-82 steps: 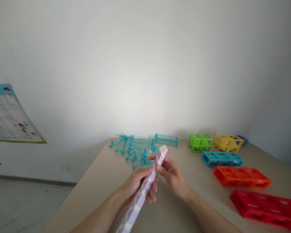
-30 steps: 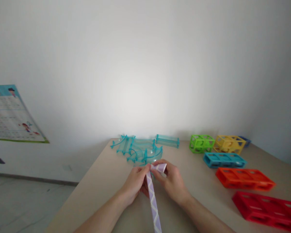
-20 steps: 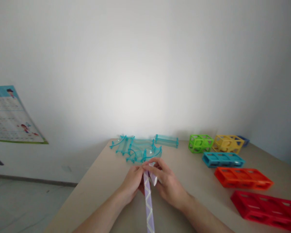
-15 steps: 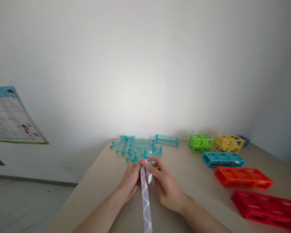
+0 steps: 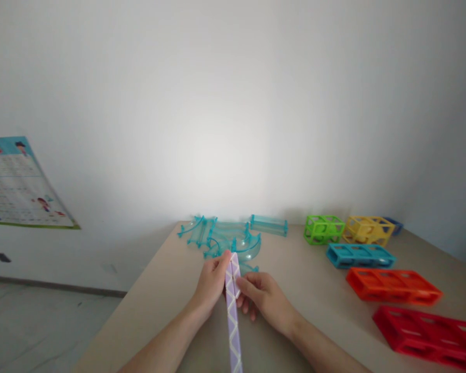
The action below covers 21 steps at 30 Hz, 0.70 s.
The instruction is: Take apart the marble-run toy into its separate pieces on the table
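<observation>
A long purple and white segmented twist toy (image 5: 233, 321) lies along the beige table (image 5: 163, 290), reaching from the bottom edge of the picture up to my hands. My left hand (image 5: 213, 282) grips its far end from the left, fingers closed on it. On the right of the same end, my right hand (image 5: 261, 296) has its fingers curled against the toy. A heap of clear teal track pieces (image 5: 227, 239) sits just beyond both hands.
Open-frame blocks lie in a row on the right: green (image 5: 323, 228), yellow (image 5: 367, 230), blue (image 5: 360, 255), orange (image 5: 393, 285) and red (image 5: 431, 329). A white wall stands behind the table, and a poster (image 5: 15, 186) hangs low at the left above the floor.
The toy went from held up at a slant to lying flat along the table. Its folded end segment has been turned back in line. My right hand slid back toward me.
</observation>
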Each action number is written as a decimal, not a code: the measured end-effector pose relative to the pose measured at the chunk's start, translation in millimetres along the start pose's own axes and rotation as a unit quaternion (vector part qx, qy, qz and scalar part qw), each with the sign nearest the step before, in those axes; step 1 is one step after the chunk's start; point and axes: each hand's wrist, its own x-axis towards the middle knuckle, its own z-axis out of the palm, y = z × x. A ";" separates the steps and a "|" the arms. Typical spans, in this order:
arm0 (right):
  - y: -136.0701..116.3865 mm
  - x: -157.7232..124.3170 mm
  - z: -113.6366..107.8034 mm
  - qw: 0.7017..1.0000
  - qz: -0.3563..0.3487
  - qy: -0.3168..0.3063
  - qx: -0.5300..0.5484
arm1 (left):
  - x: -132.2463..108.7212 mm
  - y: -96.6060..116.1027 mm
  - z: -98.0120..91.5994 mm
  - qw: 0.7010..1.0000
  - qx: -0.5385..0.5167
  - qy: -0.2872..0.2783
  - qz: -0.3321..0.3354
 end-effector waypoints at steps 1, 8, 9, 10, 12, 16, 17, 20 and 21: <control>0.8 0.1 -0.4 1.000 -0.001 0.001 -0.003 | 0.2 -0.1 0.0 1.000 -0.002 0.003 0.000; -2.1 -6.5 -0.1 0.995 0.019 -0.091 -0.025 | 3.2 0.5 -2.4 0.997 -0.037 0.073 0.008; -2.7 -7.4 0.8 0.993 0.026 -0.108 -0.027 | 3.8 0.6 -3.0 0.996 -0.043 0.083 0.011; -3.1 -8.1 1.7 0.992 0.032 -0.119 -0.024 | 4.3 0.8 -3.4 0.995 -0.046 0.091 0.013; -3.2 -8.6 3.3 0.990 0.041 -0.131 -0.007 | 4.7 1.1 -3.5 0.994 -0.045 0.099 0.015; -0.9 -7.4 4.9 0.988 0.045 -0.146 0.017 | 3.8 2.8 -1.8 0.994 -0.031 0.102 0.017; -0.2 -6.9 5.1 0.988 0.049 -0.146 0.024 | 3.3 3.4 -1.2 0.995 -0.034 0.097 0.016; 1.1 -5.1 5.5 0.987 0.061 -0.136 0.053 | 1.5 5.4 0.1 0.997 -0.057 0.050 0.005; 1.3 -4.5 5.6 0.988 0.062 -0.130 0.061 | 0.8 5.9 0.3 0.998 -0.064 0.028 -0.001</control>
